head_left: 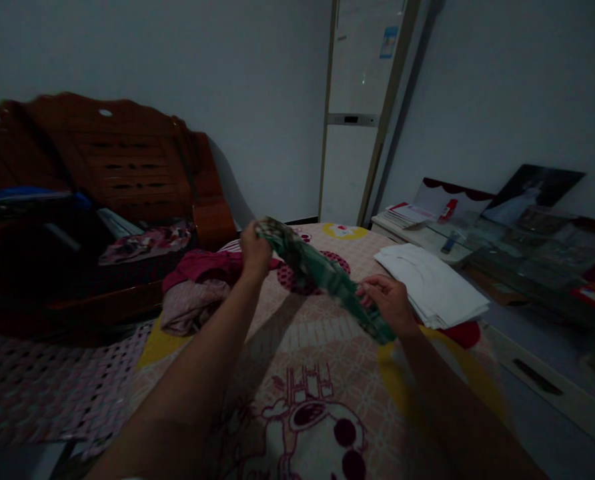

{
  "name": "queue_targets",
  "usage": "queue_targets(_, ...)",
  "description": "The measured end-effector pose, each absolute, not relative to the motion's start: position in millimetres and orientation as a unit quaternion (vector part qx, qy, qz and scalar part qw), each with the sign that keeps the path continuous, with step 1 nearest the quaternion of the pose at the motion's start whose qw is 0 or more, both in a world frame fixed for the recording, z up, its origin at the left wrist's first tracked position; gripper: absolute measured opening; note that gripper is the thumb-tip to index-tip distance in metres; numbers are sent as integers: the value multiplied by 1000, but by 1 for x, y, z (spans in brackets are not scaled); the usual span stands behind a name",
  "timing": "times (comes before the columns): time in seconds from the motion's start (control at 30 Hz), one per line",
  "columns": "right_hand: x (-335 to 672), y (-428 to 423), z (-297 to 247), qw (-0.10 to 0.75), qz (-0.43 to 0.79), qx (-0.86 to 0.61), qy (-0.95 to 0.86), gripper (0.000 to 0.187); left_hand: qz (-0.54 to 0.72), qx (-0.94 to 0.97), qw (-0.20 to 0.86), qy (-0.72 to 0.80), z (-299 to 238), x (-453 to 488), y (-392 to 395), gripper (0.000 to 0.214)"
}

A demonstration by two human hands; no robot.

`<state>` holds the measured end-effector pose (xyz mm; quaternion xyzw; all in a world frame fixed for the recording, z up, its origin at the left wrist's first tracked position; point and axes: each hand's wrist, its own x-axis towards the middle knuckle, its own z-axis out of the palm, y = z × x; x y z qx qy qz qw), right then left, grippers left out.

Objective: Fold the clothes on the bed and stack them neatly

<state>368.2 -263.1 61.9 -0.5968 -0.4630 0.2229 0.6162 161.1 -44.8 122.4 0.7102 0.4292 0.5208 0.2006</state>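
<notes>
Fingers closed around green cloth

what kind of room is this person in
Probably a living room in a home: a carved wooden settee stands by the wall, a tall floor-standing air conditioner seems to fill the corner, and a glass-shelved cabinet is at the right.

The fabric you hold is green, with blurred pale and dark patterning. Below it, your cover shows a white lattice on pale pink, yellow patches, and a cartoon figure outlined in maroon. On your left are a magenta cloth and a dusty-pink cloth; on your right, white sheets. Far left, you see a reddish-brown wooden settee.
</notes>
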Motion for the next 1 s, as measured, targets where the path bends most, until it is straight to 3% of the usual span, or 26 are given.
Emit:
queue_targets(0.1, 379, -261, 58, 619, 193, -615, -448, 33, 630, 613, 55, 474, 163, 126, -25, 35)
queue_targets(0.2, 394, -264, 57, 583, 59, -673, -452, 29, 606, 638, -43, 473, 166, 98, -17, 37)
queue_targets(0.27, 412, -270, 58, 501, -98, -729, -456, 26, 523, 688, -65, 499, 146, 84, -12, 40)
queue_targets(0.37, 444, -285, 56, 332, -268, -796, -429, 30, 254, 780, -52, 570, 102, 68, -6, 36)
queue_targets(0.4, 454, -290, 54, 288, -291, -814, -413, 30, 153, 806, -41, 570, 89, 65, -5, 32)
queue_targets(0.47, 472, -299, 48, 233, -315, -838, -379, 28, 103, 826, -42, 553, 71, 60, -4, 30)
queue_targets(0.63, 491, -306, 38, 194, -328, -856, -349, 27, 112, 831, -48, 543, 71, 62, -7, 37)
queue_targets(0.73, 494, -306, 40, 166, -305, -871, -347, 30, 184, 805, -27, 563, 80, 68, -14, 44)
queue_targets(0.87, 490, -305, 53, 220, -307, -861, -341, 29, 309, 775, -19, 552, 93, 81, -31, 41)
queue_targets(1.0, 453, -299, 79, 458, -271, -748, -396, 19, 359, 805, 12, 472, 107, 107, -53, 34)
